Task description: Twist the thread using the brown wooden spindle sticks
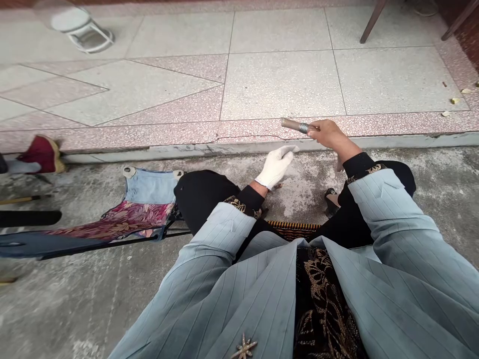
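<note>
My right hand (327,133) is bare and closed around a short, brownish stick (294,123) with silvery wire wound round it near my fingers. The stick points left, above the edge of the tiled step; the part inside my fist is hidden. Lower and to the left, my left hand (276,165) wears a white knitted glove (273,172). Its fingers are bent and pressed together, pointing toward the stick but apart from it. Whether they pinch something small I cannot make out. A small pale shape (339,163) shows under my right wrist, too unclear to name.
A raised tiled step (280,82) runs across in front of me, with a cracked edge. To my left is a low folding chair (149,187) with denim and floral cloth. Another person's red shoe (43,154) rests by the step. A white stool (80,27) stands farther back.
</note>
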### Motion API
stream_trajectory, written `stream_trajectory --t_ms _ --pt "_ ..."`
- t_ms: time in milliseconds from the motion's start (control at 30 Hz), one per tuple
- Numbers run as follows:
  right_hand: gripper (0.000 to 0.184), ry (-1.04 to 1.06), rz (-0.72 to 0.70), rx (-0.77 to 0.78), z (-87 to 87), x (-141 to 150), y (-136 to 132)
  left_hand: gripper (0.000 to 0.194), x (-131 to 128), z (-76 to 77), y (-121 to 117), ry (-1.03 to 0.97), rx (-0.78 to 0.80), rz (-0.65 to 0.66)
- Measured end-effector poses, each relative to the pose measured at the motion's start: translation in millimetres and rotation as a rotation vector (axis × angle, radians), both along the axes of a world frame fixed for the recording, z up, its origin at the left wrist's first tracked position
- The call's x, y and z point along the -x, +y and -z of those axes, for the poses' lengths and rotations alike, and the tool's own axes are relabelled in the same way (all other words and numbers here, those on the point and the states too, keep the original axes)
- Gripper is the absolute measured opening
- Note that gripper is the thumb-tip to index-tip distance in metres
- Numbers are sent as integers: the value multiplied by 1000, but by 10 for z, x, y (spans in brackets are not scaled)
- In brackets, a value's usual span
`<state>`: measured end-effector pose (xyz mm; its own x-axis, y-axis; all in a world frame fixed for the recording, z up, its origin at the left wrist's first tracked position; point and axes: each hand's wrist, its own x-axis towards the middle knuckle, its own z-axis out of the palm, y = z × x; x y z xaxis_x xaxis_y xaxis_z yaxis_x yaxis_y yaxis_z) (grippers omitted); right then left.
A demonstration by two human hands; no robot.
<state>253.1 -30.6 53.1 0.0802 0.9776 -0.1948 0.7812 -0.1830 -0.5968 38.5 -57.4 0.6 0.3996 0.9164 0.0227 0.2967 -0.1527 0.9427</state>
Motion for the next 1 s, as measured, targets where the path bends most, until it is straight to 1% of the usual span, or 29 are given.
stream_trajectory --t_ms 67,133,200,267,333,367,433,467,500,567,633,700,767,800,867,933,1000 --pt "29 -187 -95 44 -23 27 -14 37 14 -26 -11 39 -15 47" --pt "30 -308 -201 125 -34 43 -26 37 28 -56 -23 56 2 105" --pt "27 -388 -313 213 -22 40 -34 35 42 -91 -36 69 43 179" --pt "24 -406 -419 328 6 15 -44 32 61 -129 -39 99 106 286" --pt "24 -366 -508 505 28 -28 -59 28 86 -157 -23 145 141 399" --pt "27 -326 -548 596 30 -53 -67 26 100 -164 -6 165 137 434" --pt "36 -204 -631 740 6 -105 -86 22 131 -157 39 178 122 446" --pt "42 -121 -677 768 -21 -131 -96 20 145 -145 63 165 127 430" --pt "47 -27 -718 762 -55 -154 -106 19 157 -126 86 137 149 409" --pt "52 168 -766 671 -134 -192 -126 18 169 -79 120 41 236 369" --pt "51 354 -723 515 -201 -214 -145 24 165 -24 131 -110 339 311" --pt "50 517 -599 356 -234 -216 -159 33 149 28 124 -295 411 237" --pt "47 646 -458 230 -231 -198 -166 36 130 68 110 -454 426 144" --pt "46 696 -394 184 -221 -183 -165 36 122 83 104 -502 418 98" --pt "44 772 -277 114 -194 -146 -156 34 108 100 92 -519 394 22" --pt "44 808 -154 62 -169 -110 -135 30 97 102 77 -468 354 -37" --pt "43 800 -36 31 -141 -79 -106 27 85 91 53 -389 265 -91"
